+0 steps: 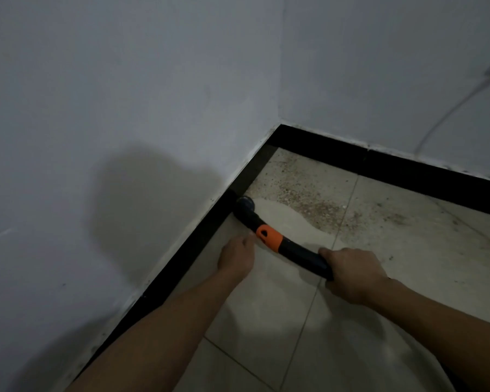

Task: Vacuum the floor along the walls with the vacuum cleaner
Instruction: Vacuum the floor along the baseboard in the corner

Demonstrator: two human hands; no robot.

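Right hand (pixel 351 271) grips the tube (pixel 300 251), left hand (pixel 236 257) hold unclear; the nozzle (pixel 245 203) at the skirting (pixel 198 241) may skip grit (pixel 303 193) farther out if rushed.

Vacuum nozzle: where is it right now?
Head view, centre: the vacuum nozzle sits against the black skirting on the left, just short of the dusty corner.

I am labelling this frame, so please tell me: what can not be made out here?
- Head view: vacuum body out of frame; the tube vanishes under the right hand.
- Mouth of the nozzle: faces down, hidden by the nozzle itself.
- Fingers of the left hand: blurred; touching the tube or not, unclear.
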